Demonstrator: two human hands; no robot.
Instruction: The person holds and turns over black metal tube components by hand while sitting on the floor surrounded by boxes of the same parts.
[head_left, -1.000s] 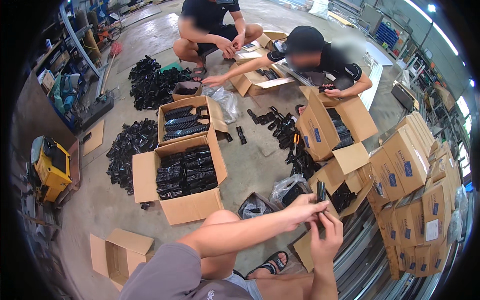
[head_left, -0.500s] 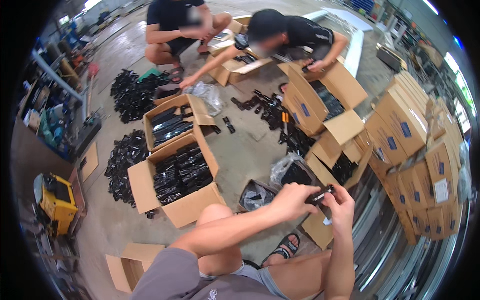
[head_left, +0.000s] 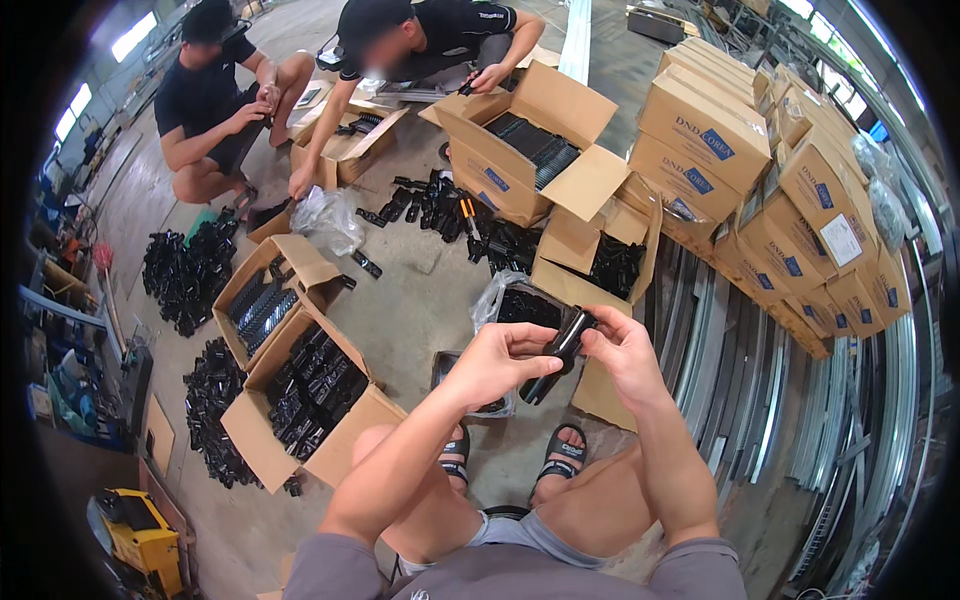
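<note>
Head camera looks steeply down, close above the floor (head_left: pixel 410 300).

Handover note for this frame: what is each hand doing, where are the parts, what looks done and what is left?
Left hand: closed on the black plastic part, thumb on top.
Right hand: fingertips on the upper end of the same part, which is held above the knees.
Parts: the open carton on the left and the one behind it hold rows of black parts. Loose ones lie heaped on the floor and in clear bags ahead.
Done: those two cartons look mostly filled.
Left: the part in hand is not yet placed, and the loose heaps remain.
Two other people work at cartons further off.
</note>
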